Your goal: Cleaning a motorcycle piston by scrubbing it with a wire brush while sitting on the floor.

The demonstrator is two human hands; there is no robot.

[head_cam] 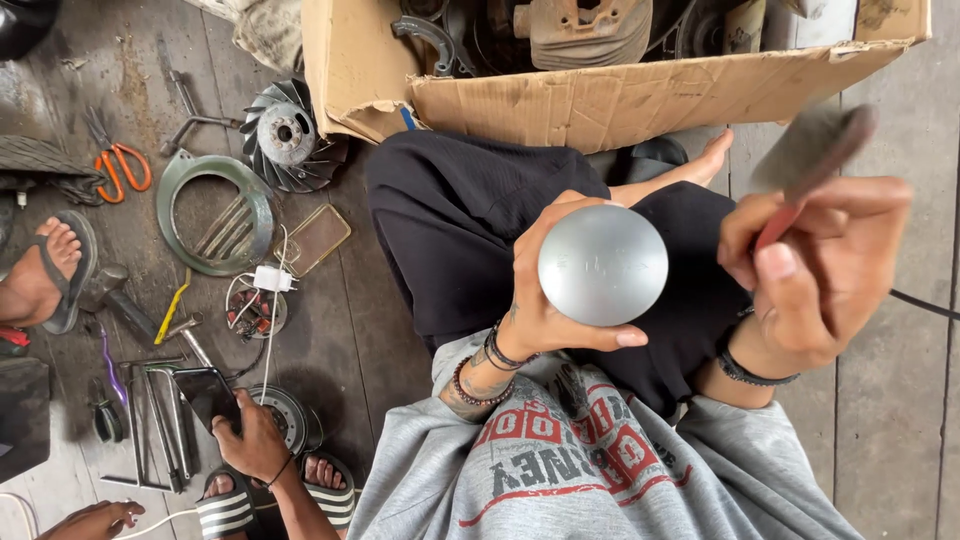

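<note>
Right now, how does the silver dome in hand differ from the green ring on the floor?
The silver dome is a solid, smooth, closed surface; the green ring is open in the middle with slats across part of it. The dome is held up in the left hand; the ring lies flat on the floor, untouched. The dome looks clean and evenly grey; the ring looks worn. Both are round and look like metal.

Soft even daylight, faint shadows — right hand motion-blurred
</note>
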